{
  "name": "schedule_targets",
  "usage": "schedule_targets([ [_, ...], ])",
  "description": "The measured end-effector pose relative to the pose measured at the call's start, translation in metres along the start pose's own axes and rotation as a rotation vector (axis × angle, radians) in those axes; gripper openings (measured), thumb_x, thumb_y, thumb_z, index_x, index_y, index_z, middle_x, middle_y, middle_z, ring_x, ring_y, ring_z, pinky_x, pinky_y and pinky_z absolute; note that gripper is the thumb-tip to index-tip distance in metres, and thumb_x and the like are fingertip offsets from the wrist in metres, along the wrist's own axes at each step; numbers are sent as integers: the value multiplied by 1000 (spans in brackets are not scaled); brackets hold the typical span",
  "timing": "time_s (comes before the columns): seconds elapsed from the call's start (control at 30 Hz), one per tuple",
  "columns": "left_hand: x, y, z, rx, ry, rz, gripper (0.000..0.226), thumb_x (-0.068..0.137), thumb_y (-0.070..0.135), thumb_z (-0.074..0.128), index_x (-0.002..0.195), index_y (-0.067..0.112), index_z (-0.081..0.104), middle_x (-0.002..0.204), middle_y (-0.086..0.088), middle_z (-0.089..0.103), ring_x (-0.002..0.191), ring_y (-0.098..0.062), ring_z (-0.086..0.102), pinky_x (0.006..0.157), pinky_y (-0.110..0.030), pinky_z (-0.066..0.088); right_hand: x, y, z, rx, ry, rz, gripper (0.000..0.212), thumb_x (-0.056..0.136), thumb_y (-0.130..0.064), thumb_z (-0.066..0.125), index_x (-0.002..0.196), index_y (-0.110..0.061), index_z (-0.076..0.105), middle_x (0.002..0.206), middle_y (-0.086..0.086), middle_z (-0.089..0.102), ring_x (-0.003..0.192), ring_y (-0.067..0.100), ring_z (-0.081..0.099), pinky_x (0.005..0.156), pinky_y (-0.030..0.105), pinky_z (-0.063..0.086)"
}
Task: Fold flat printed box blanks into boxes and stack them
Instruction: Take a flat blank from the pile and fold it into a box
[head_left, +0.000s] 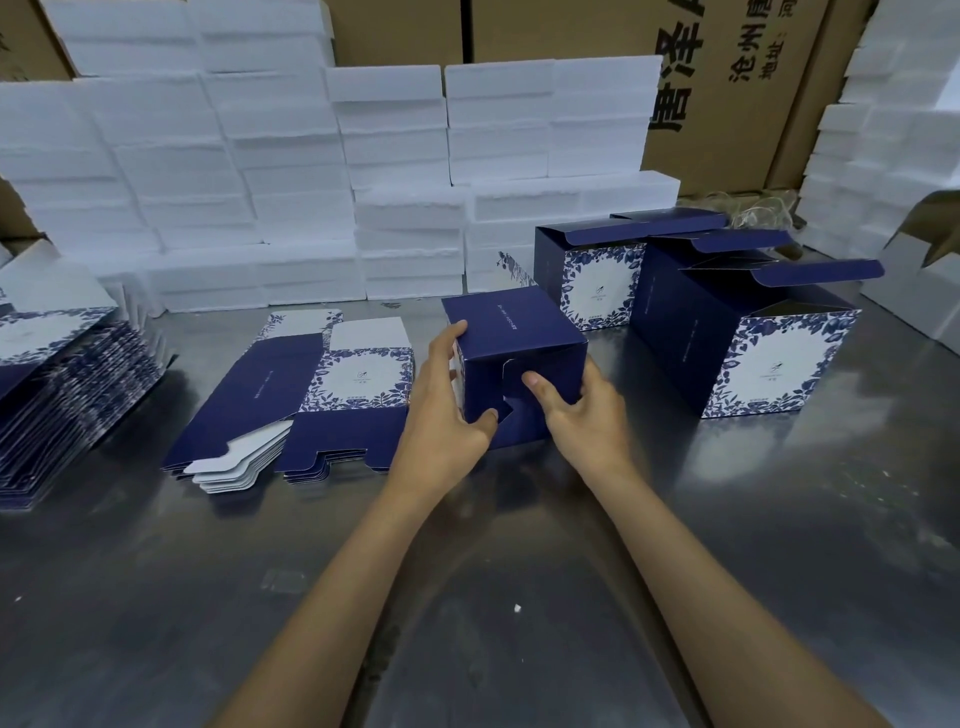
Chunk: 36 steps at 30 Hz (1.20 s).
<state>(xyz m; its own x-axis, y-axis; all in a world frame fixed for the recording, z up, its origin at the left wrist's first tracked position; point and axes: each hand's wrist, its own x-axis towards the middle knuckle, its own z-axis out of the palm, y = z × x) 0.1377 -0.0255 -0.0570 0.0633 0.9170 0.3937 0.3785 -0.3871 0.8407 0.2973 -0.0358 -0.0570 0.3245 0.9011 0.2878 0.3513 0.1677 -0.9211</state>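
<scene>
**Locking the bottom flaps of a half-made box**

The box lies on its side at centre frame on the steel table, its interlocking bottom flaps facing the camera. The left hand grips its left edge, thumb on the flap seam; the right hand holds the right side, thumb pressing the flap. To finish well, I judge the tabs should be pushed squarely until they catch. Right of centre, three finished boxes stand open-topped; their insides are not visible. Flat blanks lie left of centre, more blanks at the left edge.
</scene>
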Motion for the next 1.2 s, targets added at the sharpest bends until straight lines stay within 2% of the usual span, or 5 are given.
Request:
schedule_targets([
  [0.4, -2, 24, -10, -439, 61, -202, 48, 84, 67, 61, 130, 59, 48, 130, 30, 55, 126, 6, 51, 113, -40, 39, 9, -9, -14, 386, -274, 297, 94, 64, -89, 62, 144, -40, 50, 143, -18, 57, 131, 8, 55, 115, 40, 41],
  [0.57, 0, 25, -14, -563, 157, -190, 52, 80, 68, 66, 126, 44, 60, 123, 23, 66, 112, 7, 61, 91, -28, 54, 12, -9, -19, 562, -239, 403, 49, 69, -53, 68, 111, -27, 70, 110, -4, 67, 94, 17, 62, 80, 35, 48],
  [0.83, 10, 18, -24, -620, 254, -299, 58, 84, 62, 61, 134, 35, 54, 117, 14, 68, 105, -5, 63, 80, -25, 51, 12, -6, -28, 303, -20, 44, 51, 91, 10, 49, 126, -25, 62, 128, -8, 64, 115, -3, 59, 92, 21, 48],
  [1.07, 3, 27, -15, -463, 170, -259, 44, 71, 70, 67, 104, 42, 68, 97, 15, 70, 95, -8, 66, 88, -32, 54, 6, -21, -31, 444, -115, 88, 56, 74, -76, 66, 123, -49, 61, 132, -24, 60, 119, -11, 56, 98, 24, 45],
  [1.2, 4, 33, -19, -485, 140, -297, 43, 66, 55, 76, 96, 25, 64, 89, 9, 68, 86, -9, 65, 87, -36, 50, 1, -20, -24, 416, -113, 12, 55, 78, -57, 77, 128, -48, 56, 127, -29, 60, 120, -10, 56, 102, 24, 48],
])
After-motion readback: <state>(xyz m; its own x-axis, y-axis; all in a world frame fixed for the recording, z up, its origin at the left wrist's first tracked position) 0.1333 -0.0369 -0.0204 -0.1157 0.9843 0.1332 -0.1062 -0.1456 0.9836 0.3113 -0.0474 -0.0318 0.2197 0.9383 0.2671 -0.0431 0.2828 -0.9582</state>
